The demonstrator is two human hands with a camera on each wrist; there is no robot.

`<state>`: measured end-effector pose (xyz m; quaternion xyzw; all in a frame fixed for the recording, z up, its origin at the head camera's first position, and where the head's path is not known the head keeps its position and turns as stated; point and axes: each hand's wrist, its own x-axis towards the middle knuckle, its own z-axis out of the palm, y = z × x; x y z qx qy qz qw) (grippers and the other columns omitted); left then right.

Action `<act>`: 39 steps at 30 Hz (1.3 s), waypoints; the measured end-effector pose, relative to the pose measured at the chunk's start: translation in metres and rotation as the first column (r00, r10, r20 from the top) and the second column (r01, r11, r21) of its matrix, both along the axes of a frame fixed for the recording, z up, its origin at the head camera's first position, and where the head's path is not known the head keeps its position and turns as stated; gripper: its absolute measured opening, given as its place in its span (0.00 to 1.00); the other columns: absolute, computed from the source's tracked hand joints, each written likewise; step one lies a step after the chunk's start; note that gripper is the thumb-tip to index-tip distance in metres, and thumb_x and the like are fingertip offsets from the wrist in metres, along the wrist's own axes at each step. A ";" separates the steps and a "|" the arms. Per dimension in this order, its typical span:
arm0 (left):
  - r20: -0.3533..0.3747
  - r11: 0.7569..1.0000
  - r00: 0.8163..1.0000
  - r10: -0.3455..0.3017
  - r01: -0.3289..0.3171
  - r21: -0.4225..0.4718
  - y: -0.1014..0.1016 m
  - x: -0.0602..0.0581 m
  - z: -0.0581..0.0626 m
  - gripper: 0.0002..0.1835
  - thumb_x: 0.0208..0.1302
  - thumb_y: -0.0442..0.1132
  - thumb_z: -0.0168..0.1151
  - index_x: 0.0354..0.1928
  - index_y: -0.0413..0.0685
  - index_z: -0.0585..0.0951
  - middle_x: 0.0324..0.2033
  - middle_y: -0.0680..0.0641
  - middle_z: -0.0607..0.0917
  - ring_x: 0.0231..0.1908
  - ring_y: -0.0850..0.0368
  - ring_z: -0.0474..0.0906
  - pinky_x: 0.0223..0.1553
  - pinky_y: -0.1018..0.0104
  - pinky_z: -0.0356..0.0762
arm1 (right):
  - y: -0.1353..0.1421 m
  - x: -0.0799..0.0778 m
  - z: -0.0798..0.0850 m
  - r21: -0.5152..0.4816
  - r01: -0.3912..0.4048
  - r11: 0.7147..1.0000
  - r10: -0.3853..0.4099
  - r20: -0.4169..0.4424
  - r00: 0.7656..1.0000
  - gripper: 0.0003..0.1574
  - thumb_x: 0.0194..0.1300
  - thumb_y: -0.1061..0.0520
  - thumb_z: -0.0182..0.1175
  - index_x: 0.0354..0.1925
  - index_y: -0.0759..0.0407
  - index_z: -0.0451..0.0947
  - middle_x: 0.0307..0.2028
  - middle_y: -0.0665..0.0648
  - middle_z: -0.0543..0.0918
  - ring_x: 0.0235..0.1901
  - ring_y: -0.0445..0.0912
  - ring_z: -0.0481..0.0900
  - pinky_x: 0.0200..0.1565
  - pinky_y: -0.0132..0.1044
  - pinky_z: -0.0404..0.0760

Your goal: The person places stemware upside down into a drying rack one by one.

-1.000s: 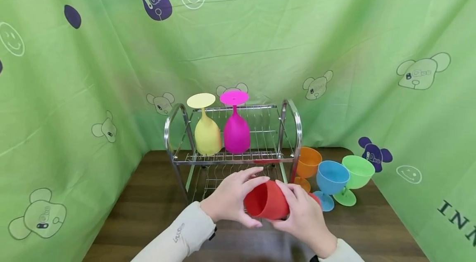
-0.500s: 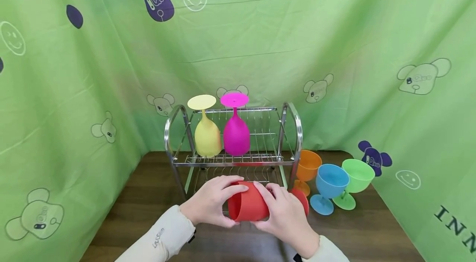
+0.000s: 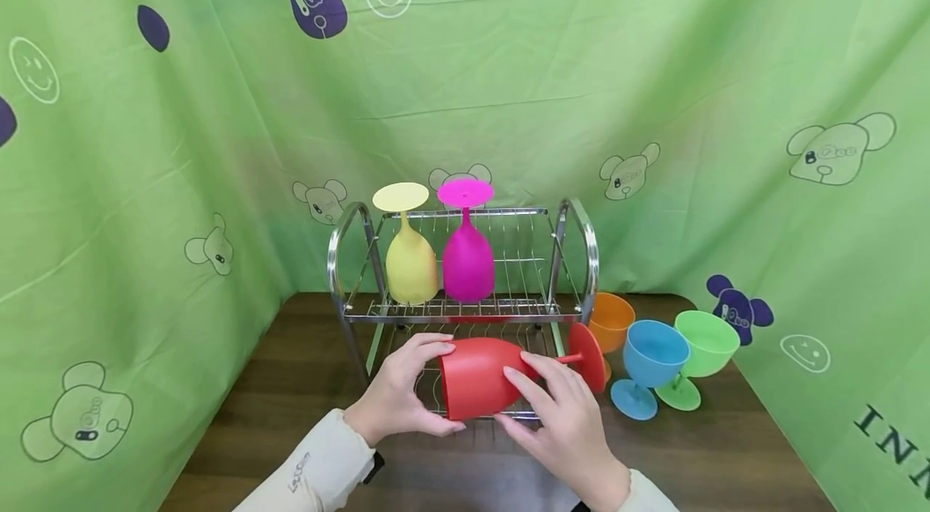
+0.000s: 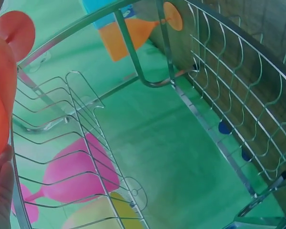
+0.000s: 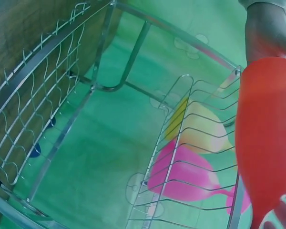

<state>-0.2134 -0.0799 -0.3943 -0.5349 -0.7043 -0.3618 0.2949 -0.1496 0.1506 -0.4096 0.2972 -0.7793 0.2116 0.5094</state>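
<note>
A red goblet [image 3: 479, 379] is held on its side in front of the rack, its mouth toward the left and its round foot up at the right. My left hand [image 3: 395, 395] holds it at the rim, fingers above and thumb below. Around the bowl's stem end, my right hand [image 3: 563, 419] grips with thumb and fingers. The left wrist view shows part of the red goblet [image 4: 1, 95] above my fingers; the right wrist view shows its bowl [image 5: 267, 138] large, with both hands partly cut off. Inside the goblet is hidden.
A two-tier metal dish rack [image 3: 465, 319] stands on the wooden table [image 3: 254, 415]. Upside down on its upper tier are a yellow goblet [image 3: 411, 266] and a magenta goblet [image 3: 468, 262]. Orange [image 3: 610, 318], blue [image 3: 656, 354] and green [image 3: 706, 342] goblets stand upright at right.
The red goblet has moved left and turned, so its open mouth no longer shows and its foot stands out at the right. Both hands stay on it, and the left has shifted left.
</note>
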 end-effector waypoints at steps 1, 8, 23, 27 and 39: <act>0.003 1.000 1.000 -0.003 0.003 0.019 0.000 0.000 -0.001 0.48 0.19 0.42 0.85 0.51 0.37 0.72 0.48 0.39 0.78 0.47 0.47 0.78 0.47 0.64 0.79 | 0.000 0.000 -0.001 -0.029 -0.018 0.999 0.017 -0.026 1.000 0.30 0.67 0.36 0.52 0.41 0.61 0.83 0.42 0.63 0.82 0.38 0.55 0.79 0.40 0.44 0.79; 0.061 0.989 0.997 -0.052 0.043 0.138 -0.004 0.003 -0.011 0.48 0.22 0.41 0.84 0.52 0.35 0.70 0.48 0.37 0.77 0.49 0.47 0.77 0.49 0.64 0.77 | -0.001 0.003 -0.014 -0.296 -0.222 0.929 0.223 -0.033 0.974 0.31 0.63 0.43 0.62 0.37 0.74 0.77 0.36 0.65 0.79 0.38 0.46 0.77 0.51 0.22 0.71; 0.237 0.886 0.954 -0.185 0.057 0.460 0.030 0.017 -0.043 0.45 0.43 0.47 0.79 0.55 0.27 0.65 0.53 0.37 0.74 0.52 0.54 0.76 0.50 0.64 0.77 | -0.015 0.010 -0.016 -0.888 -0.174 0.426 0.765 0.251 0.593 0.44 0.57 0.71 0.61 0.66 0.53 0.54 0.50 0.50 0.73 0.44 0.39 0.79 0.44 0.31 0.80; 0.233 0.872 0.947 -0.220 0.084 0.482 0.037 0.019 -0.053 0.44 0.44 0.45 0.78 0.54 0.24 0.63 0.55 0.37 0.73 0.52 0.54 0.77 0.51 0.65 0.76 | -0.019 0.009 -0.014 -0.898 -0.113 0.425 0.768 0.291 0.571 0.44 0.57 0.69 0.62 0.66 0.53 0.54 0.51 0.51 0.72 0.47 0.40 0.78 0.44 0.33 0.80; 0.478 0.921 0.865 -0.150 -0.054 0.386 0.039 0.023 -0.071 0.45 0.41 0.33 0.78 0.60 0.35 0.60 0.59 0.43 0.71 0.53 0.56 0.73 0.48 0.60 0.77 | -0.030 0.002 -0.015 -0.868 -0.116 0.483 0.723 0.321 0.612 0.52 0.52 0.70 0.65 0.68 0.61 0.49 0.52 0.49 0.72 0.48 0.40 0.76 0.45 0.32 0.79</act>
